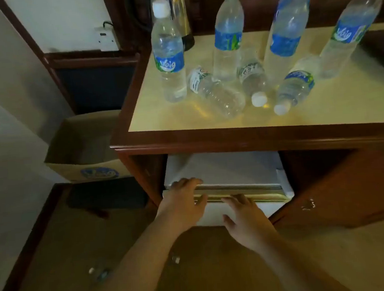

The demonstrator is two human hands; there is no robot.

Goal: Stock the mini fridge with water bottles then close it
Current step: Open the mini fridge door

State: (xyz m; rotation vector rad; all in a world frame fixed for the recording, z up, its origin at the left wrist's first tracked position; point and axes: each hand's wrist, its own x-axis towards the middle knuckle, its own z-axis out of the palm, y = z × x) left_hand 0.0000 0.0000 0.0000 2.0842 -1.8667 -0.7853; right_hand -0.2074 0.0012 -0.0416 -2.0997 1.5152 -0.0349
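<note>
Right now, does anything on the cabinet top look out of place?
Yes. Three small bottles lie tipped over on the cabinet top, among four tall bottles that stand upright. Nothing looks spilled.

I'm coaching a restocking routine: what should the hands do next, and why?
Probably pull the white mini fridge door open: both the left hand and right hand rest at its top edge, while the clear plastic water bottles stand and lie unstocked on the cream countertop.
</note>
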